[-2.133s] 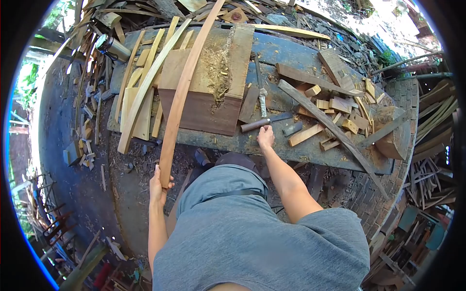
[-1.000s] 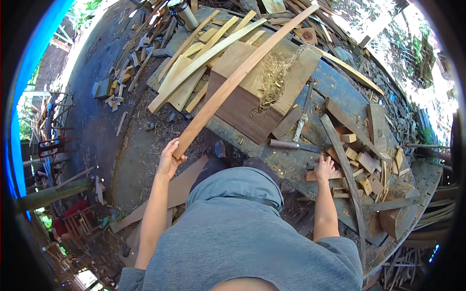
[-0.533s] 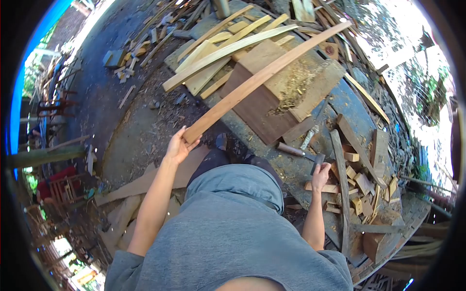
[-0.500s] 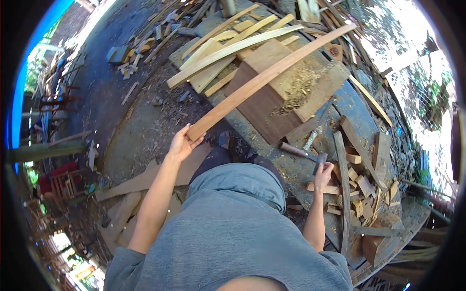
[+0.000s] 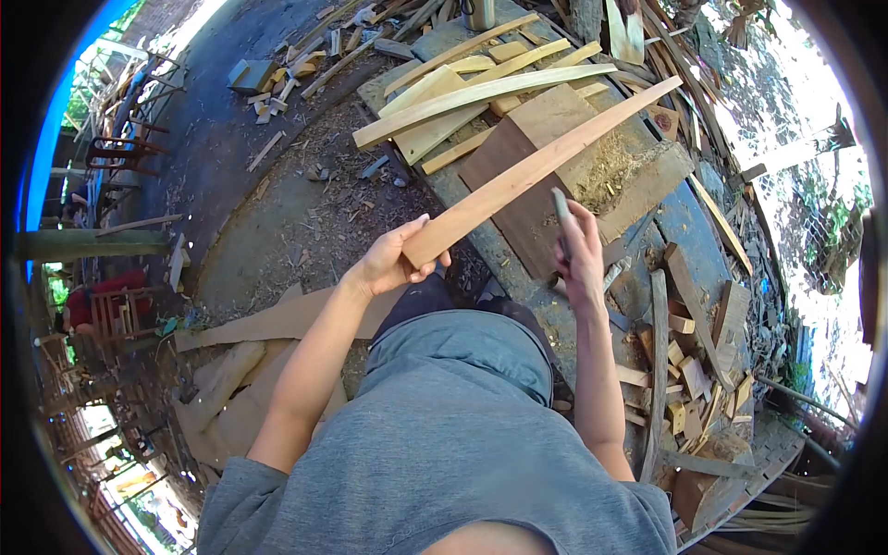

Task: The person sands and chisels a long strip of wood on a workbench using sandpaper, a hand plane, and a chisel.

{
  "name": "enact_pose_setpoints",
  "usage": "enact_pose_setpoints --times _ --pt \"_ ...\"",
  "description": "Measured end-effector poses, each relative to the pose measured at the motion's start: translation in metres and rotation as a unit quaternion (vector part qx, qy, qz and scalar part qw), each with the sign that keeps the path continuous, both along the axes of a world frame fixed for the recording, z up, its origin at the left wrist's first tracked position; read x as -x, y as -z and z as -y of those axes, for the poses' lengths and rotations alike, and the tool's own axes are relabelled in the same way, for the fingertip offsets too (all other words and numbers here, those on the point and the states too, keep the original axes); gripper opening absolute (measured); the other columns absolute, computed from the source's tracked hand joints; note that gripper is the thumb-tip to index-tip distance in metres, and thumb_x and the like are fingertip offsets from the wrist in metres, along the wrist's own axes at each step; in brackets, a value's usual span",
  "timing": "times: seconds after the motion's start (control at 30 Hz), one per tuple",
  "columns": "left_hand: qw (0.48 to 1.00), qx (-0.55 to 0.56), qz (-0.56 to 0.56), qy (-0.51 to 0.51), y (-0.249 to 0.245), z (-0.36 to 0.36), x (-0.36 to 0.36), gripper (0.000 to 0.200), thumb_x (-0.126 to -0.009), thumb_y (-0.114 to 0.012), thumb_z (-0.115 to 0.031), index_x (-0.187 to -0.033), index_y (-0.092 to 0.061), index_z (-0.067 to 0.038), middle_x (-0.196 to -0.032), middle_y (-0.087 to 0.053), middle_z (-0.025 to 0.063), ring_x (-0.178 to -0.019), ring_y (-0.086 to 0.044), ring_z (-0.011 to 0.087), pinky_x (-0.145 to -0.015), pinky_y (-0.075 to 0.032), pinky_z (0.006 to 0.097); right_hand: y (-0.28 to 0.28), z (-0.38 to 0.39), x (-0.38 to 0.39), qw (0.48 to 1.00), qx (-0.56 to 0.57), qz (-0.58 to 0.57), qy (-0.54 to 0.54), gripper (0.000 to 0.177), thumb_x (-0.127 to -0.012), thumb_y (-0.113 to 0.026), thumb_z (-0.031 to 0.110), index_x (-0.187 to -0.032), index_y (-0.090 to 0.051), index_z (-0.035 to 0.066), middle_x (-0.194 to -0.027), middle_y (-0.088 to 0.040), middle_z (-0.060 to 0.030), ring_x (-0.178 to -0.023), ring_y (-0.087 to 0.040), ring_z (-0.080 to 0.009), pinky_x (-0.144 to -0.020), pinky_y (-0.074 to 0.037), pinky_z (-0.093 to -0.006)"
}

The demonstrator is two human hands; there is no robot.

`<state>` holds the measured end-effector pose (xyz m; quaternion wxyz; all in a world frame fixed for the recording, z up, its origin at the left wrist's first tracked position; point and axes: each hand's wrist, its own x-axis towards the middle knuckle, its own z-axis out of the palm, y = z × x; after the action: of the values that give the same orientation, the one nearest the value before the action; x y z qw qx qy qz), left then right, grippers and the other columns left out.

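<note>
— 1 bench (image 5: 689, 220) before us, 1 wooden block (image 5: 555, 116) on it. Our long strip (image 5: 546, 162)?
— Slanting away up-right across the block. Our left hand (image 5: 393, 264) clenches its near end; our right hand (image 5: 583, 264), just beside it, grips a slim tool (image 5: 559, 208) upright.

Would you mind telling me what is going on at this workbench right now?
A person stands at a cluttered bench outdoors. Their left hand grips the near end of a long wooden strip, which runs across a big wood block. Their right hand holds a narrow dark tool up beside the strip; what kind of tool is hard to tell. Pale slats and small offcuts lie around.
</note>
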<state>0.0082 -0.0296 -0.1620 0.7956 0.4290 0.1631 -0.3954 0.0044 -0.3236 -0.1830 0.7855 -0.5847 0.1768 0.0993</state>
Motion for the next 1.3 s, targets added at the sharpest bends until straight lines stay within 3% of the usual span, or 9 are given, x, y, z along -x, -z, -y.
enact_pose_setpoints --times 0.17,0.23,0.27,0.47,0.53,0.8,0.93,1.03,1.3 --pt "0.997 -0.064 -0.02 0.044 -0.01 0.005 0.0 0.047 -0.104 -0.032 -0.05 -0.114 -0.052 -0.009 -0.068 -0.054 0.0078 -0.04 -0.04 0.0086 -0.038 -0.041 0.0257 0.015 -0.022 -0.03 0.969 0.206 0.111 -0.079 0.046 -0.094 -0.062 0.028 -0.136 -0.049 0.012 -0.082 -0.05 0.0008 -0.059 -0.044 -0.0057 -0.052 -0.036 -0.0221" --pt "0.999 -0.041 -0.001 0.029 -0.012 0.007 0.001 0.049 -0.103 -0.031 -0.052 -0.114 -0.053 -0.009 -0.066 -0.054 0.007 -0.042 -0.04 0.0076 -0.039 -0.041 0.0252 0.013 -0.026 -0.038 0.946 0.276 0.141 -0.089 0.047 -0.092 -0.062 0.024 -0.135 -0.051 0.008 -0.101 -0.066 -0.0145 -0.096 -0.064 -0.0261 -0.088 -0.048 -0.0372" --pt "0.999 -0.04 -0.003 0.033 -0.014 0.009 0.002 0.049 -0.103 -0.031 -0.052 -0.114 -0.053 -0.009 -0.066 -0.054 0.007 -0.042 -0.04 0.0076 -0.039 -0.041 0.0252 0.014 -0.028 -0.04 0.934 0.311 0.149 -0.09 0.046 -0.093 -0.061 0.025 -0.136 -0.052 0.011 -0.114 -0.065 -0.0204 -0.104 -0.063 -0.033 -0.091 -0.047 -0.04" --pt "1.0 -0.009 -0.022 0.012 -0.015 0.003 -0.004 0.059 -0.101 -0.029 -0.058 -0.126 -0.05 -0.01 -0.074 -0.053 0.008 -0.045 -0.041 0.0078 -0.038 -0.039 0.0224 0.028 -0.038 -0.043 0.843 0.489 0.212 -0.071 0.046 -0.097 -0.053 0.039 -0.14 -0.049 0.024 -0.09 -0.064 -0.0193 -0.084 -0.064 -0.0369 -0.075 -0.051 -0.0447" --pt "0.994 0.091 -0.052 0.02 0.001 -0.008 -0.012 0.06 -0.101 -0.028 -0.058 -0.133 -0.047 -0.011 -0.078 -0.052 0.0088 -0.046 -0.042 0.0085 -0.038 -0.038 0.0212 0.03 -0.043 -0.043 0.818 0.54 0.185 -0.076 0.047 -0.098 -0.049 0.045 -0.143 -0.046 0.029 -0.083 -0.062 -0.0164 -0.076 -0.064 -0.0356 -0.067 -0.051 -0.0452" --pt "0.991 0.09 -0.054 0.077 -0.002 -0.015 -0.029 0.056 -0.102 -0.023 -0.057 -0.131 -0.046 -0.015 -0.075 -0.051 0.008 -0.047 -0.041 0.0095 -0.039 -0.037 0.0219 0.021 -0.092 -0.042 0.841 0.537 0.067 0.018 0.045 -0.098 -0.048 0.036 -0.142 -0.048 0.026 -0.083 -0.066 -0.0221 -0.078 -0.066 -0.0394 -0.07 -0.051 -0.0478" --pt "0.989 0.104 -0.07 0.076 0.006 -0.023 -0.038 0.055 -0.101 -0.023 -0.059 -0.122 -0.05 -0.015 -0.073 -0.054 0.0084 -0.043 -0.039 0.0105 -0.039 -0.038 0.0249 0.001 -0.151 0.012 0.83 0.526 0.184 -0.007 0.043 -0.093 -0.057 0.034 -0.136 -0.054 0.033 -0.073 -0.063 -0.0185 -0.065 -0.065 -0.0376 -0.061 -0.053 -0.0477" --pt "0.995 0.033 -0.064 0.065 0.014 -0.032 -0.04 0.057 -0.1 -0.024 -0.062 -0.112 -0.052 -0.014 -0.068 -0.055 0.008 -0.036 -0.035 0.0095 -0.039 -0.042 0.0285 -0.035 -0.18 0.036 0.86 0.486 0.129 -0.085 0.037 -0.093 -0.059 0.029 -0.129 -0.062 0.03 -0.075 -0.065 -0.0176 -0.068 -0.066 -0.0337 -0.062 -0.052 -0.0424" --pt "0.991 0.092 -0.001 0.094 0.027 -0.051 -0.044 0.067 -0.1 -0.018 -0.063 -0.107 -0.057 -0.009 -0.062 -0.052 0.005 -0.034 -0.03 0.0073 -0.039 -0.042 0.0276 -0.007 -0.179 -0.029 0.794 0.601 0.088 0.029 0.031 -0.094 -0.055 0.032 -0.123 -0.064 0.029 -0.07 -0.066 -0.0189 -0.064 -0.066 -0.037 -0.056 -0.053 -0.048"
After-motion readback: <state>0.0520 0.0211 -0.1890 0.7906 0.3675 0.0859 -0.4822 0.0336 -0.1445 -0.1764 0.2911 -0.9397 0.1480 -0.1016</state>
